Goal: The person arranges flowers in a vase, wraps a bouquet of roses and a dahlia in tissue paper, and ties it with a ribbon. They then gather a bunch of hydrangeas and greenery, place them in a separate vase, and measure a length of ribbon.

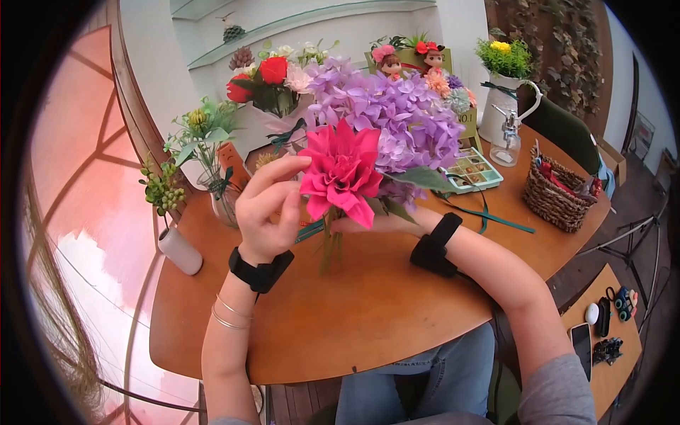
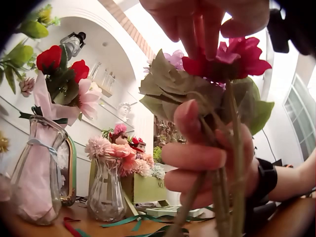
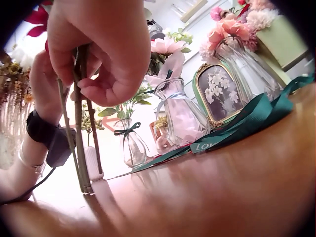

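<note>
A bright pink flower (image 1: 341, 173) stands in front of a purple flower cluster (image 1: 397, 113), above the table. My left hand (image 1: 265, 212) is at its left side, bent fingers touching the petals; the left wrist view shows those fingers (image 2: 200, 29) against the pink flower (image 2: 237, 59) from above. Under the blooms, my right hand (image 1: 382, 222) grips the stems, largely hidden in the head view. Its fingers (image 2: 195, 158) curl round the stems (image 2: 237, 163) in the left wrist view. In the right wrist view, the stems (image 3: 81, 133) hang below my right hand (image 3: 106, 44), their lower ends near the tabletop.
Green ribbon (image 1: 496, 218) lies on the table (image 1: 340, 319), near a compartment box (image 1: 473, 172), a glass spray bottle (image 1: 505, 145) and a wicker basket (image 1: 556, 198). A white vase (image 1: 180, 251) stands at the left. Glass vases (image 2: 106, 192) with flowers are at the back.
</note>
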`<action>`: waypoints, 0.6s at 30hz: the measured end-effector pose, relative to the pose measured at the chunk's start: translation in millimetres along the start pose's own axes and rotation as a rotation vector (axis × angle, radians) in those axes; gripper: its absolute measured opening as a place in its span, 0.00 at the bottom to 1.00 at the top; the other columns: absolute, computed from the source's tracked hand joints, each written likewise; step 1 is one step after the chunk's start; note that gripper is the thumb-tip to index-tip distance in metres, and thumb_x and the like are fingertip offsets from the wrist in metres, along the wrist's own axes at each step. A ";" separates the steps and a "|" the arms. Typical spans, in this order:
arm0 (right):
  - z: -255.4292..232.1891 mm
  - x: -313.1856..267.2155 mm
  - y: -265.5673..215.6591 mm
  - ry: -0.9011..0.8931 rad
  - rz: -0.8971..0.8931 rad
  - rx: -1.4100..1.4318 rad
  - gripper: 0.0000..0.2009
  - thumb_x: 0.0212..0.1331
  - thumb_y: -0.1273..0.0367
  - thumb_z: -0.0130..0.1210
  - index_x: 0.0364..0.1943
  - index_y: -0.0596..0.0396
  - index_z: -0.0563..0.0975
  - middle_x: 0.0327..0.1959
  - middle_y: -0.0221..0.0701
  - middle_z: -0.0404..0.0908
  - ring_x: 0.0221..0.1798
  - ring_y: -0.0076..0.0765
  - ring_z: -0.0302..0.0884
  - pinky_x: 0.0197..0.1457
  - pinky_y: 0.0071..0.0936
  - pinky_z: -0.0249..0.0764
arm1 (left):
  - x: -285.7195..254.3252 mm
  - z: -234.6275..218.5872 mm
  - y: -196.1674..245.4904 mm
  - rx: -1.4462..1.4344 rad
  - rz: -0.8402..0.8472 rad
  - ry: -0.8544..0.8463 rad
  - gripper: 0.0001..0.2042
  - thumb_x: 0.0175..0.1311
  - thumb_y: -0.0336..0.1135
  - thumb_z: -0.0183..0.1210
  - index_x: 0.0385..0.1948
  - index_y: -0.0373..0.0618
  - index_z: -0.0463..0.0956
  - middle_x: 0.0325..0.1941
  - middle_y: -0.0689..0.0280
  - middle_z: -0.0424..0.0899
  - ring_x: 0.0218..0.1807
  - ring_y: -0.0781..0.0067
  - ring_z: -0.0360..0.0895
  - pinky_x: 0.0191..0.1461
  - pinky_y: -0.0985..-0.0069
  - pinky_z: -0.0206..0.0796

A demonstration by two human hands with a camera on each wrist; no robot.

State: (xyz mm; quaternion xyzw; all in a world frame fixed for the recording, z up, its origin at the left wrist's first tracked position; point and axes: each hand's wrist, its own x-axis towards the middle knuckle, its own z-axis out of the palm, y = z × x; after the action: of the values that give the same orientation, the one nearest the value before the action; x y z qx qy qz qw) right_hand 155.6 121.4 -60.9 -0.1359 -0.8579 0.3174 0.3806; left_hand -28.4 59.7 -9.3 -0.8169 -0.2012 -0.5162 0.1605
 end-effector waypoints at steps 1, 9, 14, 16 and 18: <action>-1.5 1.3 -10.6 -0.073 0.088 -0.013 0.20 0.45 0.58 0.58 0.41 0.51 0.70 0.38 0.30 0.73 0.40 0.23 0.70 0.43 0.20 0.68 | -0.6 4.4 3.2 0.027 -0.013 0.009 0.03 0.45 0.22 0.50 0.21 0.33 0.72 0.40 0.54 0.74 0.40 0.62 0.73 0.44 0.74 0.65; 2.3 0.8 -13.3 -0.185 0.261 0.444 0.12 0.46 0.63 0.58 0.32 0.53 0.72 0.26 0.26 0.73 0.26 0.19 0.71 0.26 0.16 0.71 | -4.5 21.1 2.3 0.108 0.008 -0.026 0.04 0.41 0.22 0.54 0.22 0.35 0.72 0.38 0.56 0.74 0.38 0.61 0.74 0.39 0.75 0.66; -2.8 -0.6 -10.0 -0.163 0.173 0.378 0.12 0.47 0.62 0.57 0.31 0.54 0.71 0.27 0.27 0.72 0.26 0.20 0.71 0.27 0.16 0.72 | -3.9 27.9 11.0 0.137 0.131 -0.065 0.07 0.39 0.22 0.54 0.24 0.38 0.72 0.40 0.57 0.73 0.39 0.60 0.73 0.39 0.74 0.66; -1.7 1.7 16.3 -0.073 0.015 0.249 0.12 0.48 0.62 0.56 0.32 0.54 0.72 0.29 0.28 0.73 0.29 0.21 0.73 0.31 0.18 0.73 | -9.0 30.2 11.4 0.164 0.178 -0.028 0.10 0.38 0.22 0.54 0.27 0.40 0.72 0.41 0.59 0.72 0.41 0.58 0.71 0.41 0.72 0.65; -6.8 4.1 31.8 0.043 0.160 0.612 0.13 0.51 0.59 0.52 0.33 0.53 0.72 0.31 0.27 0.74 0.35 0.23 0.73 0.41 0.23 0.71 | -14.5 35.3 4.9 0.176 0.186 -0.014 0.15 0.40 0.21 0.53 0.35 0.40 0.69 0.45 0.58 0.68 0.44 0.57 0.69 0.44 0.71 0.64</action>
State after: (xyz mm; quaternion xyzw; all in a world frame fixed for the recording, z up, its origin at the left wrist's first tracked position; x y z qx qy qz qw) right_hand 157.7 150.5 -75.7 -0.0887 -0.7007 0.5869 0.3959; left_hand -4.0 69.7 -37.4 -0.8183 -0.1701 -0.4739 0.2773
